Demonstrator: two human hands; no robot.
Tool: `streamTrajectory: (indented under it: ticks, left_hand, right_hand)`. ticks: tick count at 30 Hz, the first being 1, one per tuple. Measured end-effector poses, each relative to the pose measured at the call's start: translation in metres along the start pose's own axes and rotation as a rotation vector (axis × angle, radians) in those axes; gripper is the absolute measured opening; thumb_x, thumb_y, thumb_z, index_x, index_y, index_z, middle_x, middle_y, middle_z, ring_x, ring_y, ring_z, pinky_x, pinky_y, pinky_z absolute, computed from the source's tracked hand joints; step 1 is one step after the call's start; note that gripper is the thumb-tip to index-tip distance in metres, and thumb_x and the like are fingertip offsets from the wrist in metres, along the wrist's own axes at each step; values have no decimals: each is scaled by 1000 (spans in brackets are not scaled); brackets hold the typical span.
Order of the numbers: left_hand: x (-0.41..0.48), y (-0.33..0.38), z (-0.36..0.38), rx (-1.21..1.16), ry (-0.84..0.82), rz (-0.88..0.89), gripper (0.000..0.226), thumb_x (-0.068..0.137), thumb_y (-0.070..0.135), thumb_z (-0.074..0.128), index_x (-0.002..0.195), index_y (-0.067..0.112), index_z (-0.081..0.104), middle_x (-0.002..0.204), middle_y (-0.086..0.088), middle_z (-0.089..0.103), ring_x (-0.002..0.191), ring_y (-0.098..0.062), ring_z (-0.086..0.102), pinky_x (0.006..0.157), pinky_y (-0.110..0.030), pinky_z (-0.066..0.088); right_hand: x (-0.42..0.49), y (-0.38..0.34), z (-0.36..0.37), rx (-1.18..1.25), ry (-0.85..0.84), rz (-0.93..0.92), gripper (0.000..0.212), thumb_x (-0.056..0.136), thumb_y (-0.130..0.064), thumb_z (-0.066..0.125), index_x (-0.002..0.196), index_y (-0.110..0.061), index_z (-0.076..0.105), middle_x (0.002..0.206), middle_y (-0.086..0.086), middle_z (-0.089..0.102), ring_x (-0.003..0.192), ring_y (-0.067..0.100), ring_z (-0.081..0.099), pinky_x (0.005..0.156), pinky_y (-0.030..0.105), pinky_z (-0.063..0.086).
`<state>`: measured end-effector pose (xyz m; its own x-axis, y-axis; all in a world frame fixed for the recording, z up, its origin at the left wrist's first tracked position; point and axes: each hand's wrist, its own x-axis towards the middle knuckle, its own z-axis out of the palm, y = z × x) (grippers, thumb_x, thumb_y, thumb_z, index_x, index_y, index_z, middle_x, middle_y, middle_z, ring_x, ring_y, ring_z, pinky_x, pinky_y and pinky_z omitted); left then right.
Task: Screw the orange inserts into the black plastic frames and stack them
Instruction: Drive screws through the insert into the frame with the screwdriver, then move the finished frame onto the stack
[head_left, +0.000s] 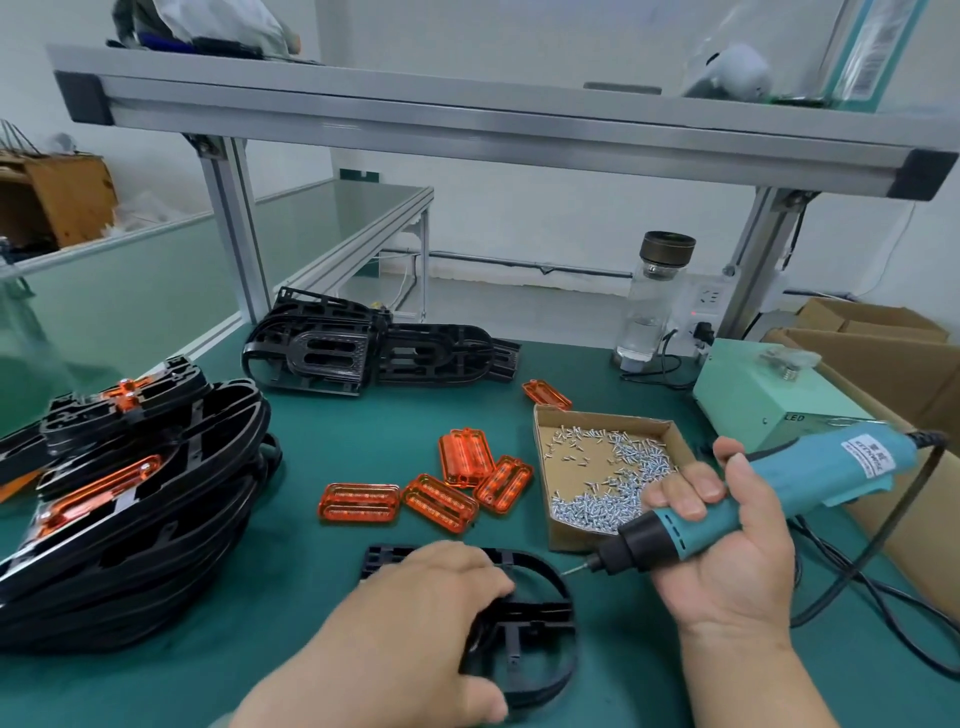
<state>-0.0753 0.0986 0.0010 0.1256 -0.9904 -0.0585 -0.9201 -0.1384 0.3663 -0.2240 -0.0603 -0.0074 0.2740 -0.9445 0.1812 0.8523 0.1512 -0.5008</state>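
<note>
A black plastic frame lies flat on the green mat in front of me, and my left hand rests on it, fingers curled over its upper part. My right hand grips a teal electric screwdriver, its bit pointing left just above the frame's right edge. Several loose orange inserts lie on the mat beyond the frame. At the left rises a stack of frames with orange inserts in them. Bare black frames are piled at the back.
An open cardboard tray of small silver screws sits right of the inserts. Behind it stand a pale green control box and a glass bottle. The screwdriver's black cable loops at the right. Cardboard boxes border the right edge.
</note>
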Motion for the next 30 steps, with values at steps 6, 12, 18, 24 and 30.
streamTrajectory:
  ticks: [6, 12, 18, 24, 30]
  left_hand:
    - [-14, -10, -14, 4, -41, -187, 71, 66, 67, 60, 130, 50, 35, 148, 22, 19, 136, -6, 25, 111, -29, 26]
    - [-3, 2, -5, 100, 36, -369, 97, 53, 86, 48, 138, 48, 21, 129, 19, 32, 120, -14, 42, 94, -40, 42]
    - [-3, -24, -12, 340, 46, -394, 45, 85, 33, 53, 128, 36, 41, 145, 7, 27, 133, -20, 30, 101, -44, 36]
    - [1, -30, -13, 11, 88, -447, 59, 90, 56, 44, 141, 28, 34, 149, -2, 35, 135, -17, 37, 105, -28, 32]
    - [24, -23, -7, 89, 133, -514, 68, 72, 78, 47, 117, 27, 51, 124, 4, 45, 111, -18, 51, 97, -34, 41]
  right_hand:
    - [-1, 4, 4, -23, 15, 2, 7, 82, -22, 49, 87, -24, 53, 55, -11, 40, 43, 3, 40, 54, 16, 43]
    - [-2, 4, 2, -34, 12, 3, 6, 83, -23, 50, 87, -25, 53, 55, -12, 40, 44, 3, 40, 55, 16, 43]
    - [-1, 5, 3, -34, 29, 14, 6, 82, -22, 50, 87, -25, 53, 55, -11, 40, 44, 3, 40, 53, 17, 43]
    - [-2, 6, 6, -53, 45, 11, 8, 79, -21, 52, 87, -23, 53, 54, -11, 40, 43, 3, 40, 54, 15, 43]
    - [-3, 5, 7, -54, 39, 13, 7, 80, -21, 51, 86, -23, 52, 54, -11, 40, 43, 3, 39, 53, 17, 42]
